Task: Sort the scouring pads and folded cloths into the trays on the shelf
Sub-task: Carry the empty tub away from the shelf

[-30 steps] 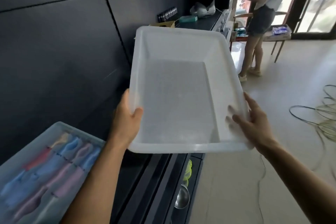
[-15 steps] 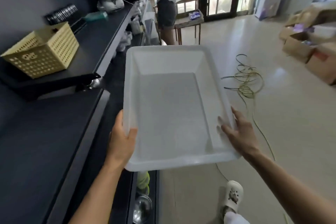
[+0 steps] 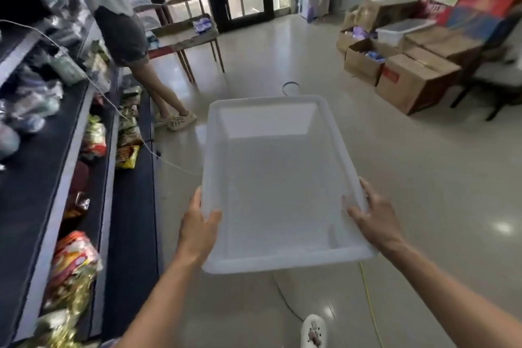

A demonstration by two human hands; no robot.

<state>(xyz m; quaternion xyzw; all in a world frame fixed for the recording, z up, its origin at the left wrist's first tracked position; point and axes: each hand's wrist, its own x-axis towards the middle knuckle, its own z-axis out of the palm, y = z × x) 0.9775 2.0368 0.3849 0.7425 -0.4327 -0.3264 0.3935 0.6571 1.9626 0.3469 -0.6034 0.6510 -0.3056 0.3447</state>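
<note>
- A tray [image 3: 282, 192] of milky, see-through white plastic fills the middle of the view, held in the air above a pale glossy floor [image 3: 423, 178].
- The tray is rectangular with rounded corners, a thick rolled rim, sloping walls and a flat, faintly frosted base. Only bare plastic shows inside.
- The left hand [image 3: 197, 223] grips the tray's left rim near the close corner, with the thumb hooked over the rim onto the inner wall. The fingers are hidden beneath.
- The right hand [image 3: 372, 220] grips the tray's right rim near the close corner, thumb pressed inside the wall and fingers curled along the outer edge.
- Left of the tray runs a dark shelf unit [image 3: 36, 192] stacked with bright snack packets [image 3: 73, 263].
- Beyond the tray's far left corner a second person [image 3: 121, 34] stands at the shelf unit, beside a small wooden table [image 3: 186, 37].
- Beyond the tray's far right corner sit brown cardboard boxes [image 3: 409, 79].
- Below the tray's near edge are a white shoe [image 3: 313, 330] and a thin yellow cable [image 3: 370, 305] on the floor.
</note>
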